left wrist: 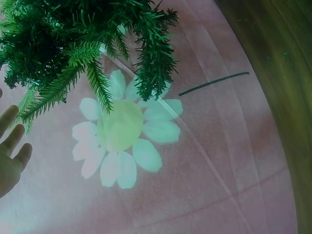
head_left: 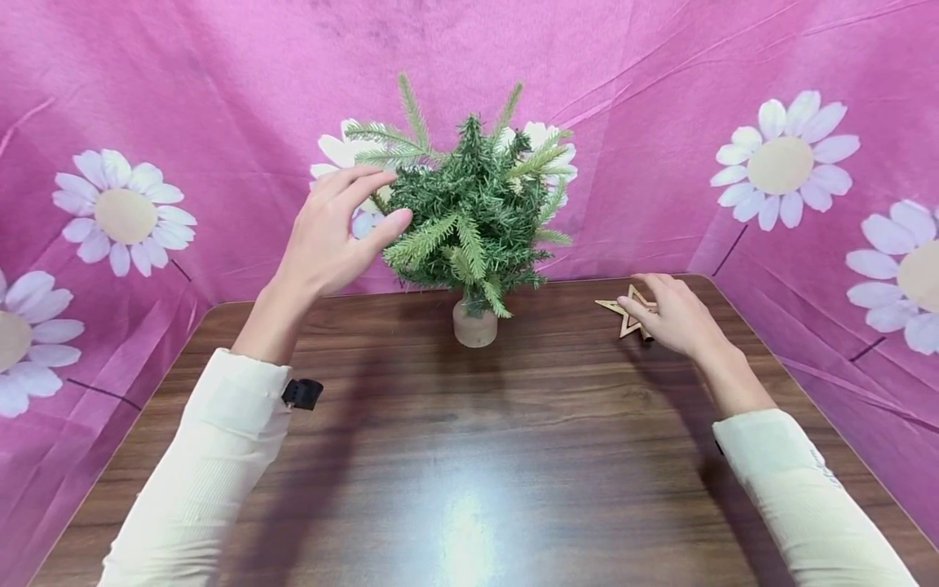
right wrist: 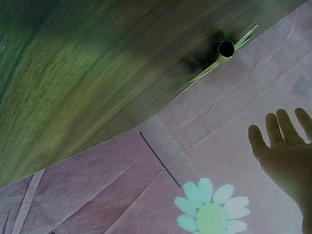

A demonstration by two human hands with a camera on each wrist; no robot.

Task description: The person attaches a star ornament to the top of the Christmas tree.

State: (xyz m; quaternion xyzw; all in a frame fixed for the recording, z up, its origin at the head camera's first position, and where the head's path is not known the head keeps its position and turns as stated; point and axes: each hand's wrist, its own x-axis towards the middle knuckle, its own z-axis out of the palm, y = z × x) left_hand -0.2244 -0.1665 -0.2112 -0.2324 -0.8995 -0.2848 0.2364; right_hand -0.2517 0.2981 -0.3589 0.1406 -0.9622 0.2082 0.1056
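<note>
A small artificial Christmas tree point(head_left: 477, 204) stands at the back middle of the table on a round pale base point(head_left: 475, 328). My left hand point(head_left: 333, 228) is raised at its left side, fingers loosely extended close to the branches; whether they touch is unclear. In the left wrist view, those fingertips lie beside a light green sprig point(left wrist: 53, 92). A gold star tree topper point(head_left: 607, 306) stands at the back right, its hollow tube point(right wrist: 225, 50) visible in the right wrist view. Beside the star is my right hand point(head_left: 678, 318), fingers extended and nothing gripped.
The brown wood-grain table point(head_left: 411, 465) has rounded back corners. A pink cloth backdrop point(head_left: 257, 65) with large white daisies point(head_left: 781, 163) surrounds it at the back and sides. Both forearms reach over the table in white sleeves point(head_left: 198, 465).
</note>
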